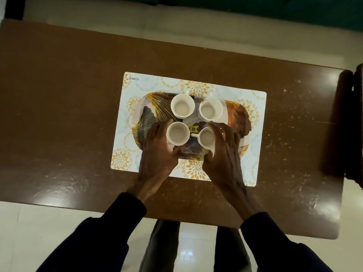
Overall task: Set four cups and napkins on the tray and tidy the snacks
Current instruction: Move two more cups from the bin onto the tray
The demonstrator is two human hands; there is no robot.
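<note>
Several white cups stand upright in a two-by-two block on a leaf-patterned tray [240, 118]. The far left cup [182, 105] and far right cup [210, 109] stand free. My left hand [157, 152] curls around the near left cup [178, 133], fingers on its left side and thumb under its near edge. My right hand [222, 152] wraps the near right cup [205, 138], whose handle points left. No napkins or snacks are in view.
The tray rests on a white placemat [257, 154] with orange flower prints, in the middle of a brown table [68, 105]. A dark chair [351, 124] stands at the table's right end. Pale floor tiles lie beyond the near edge.
</note>
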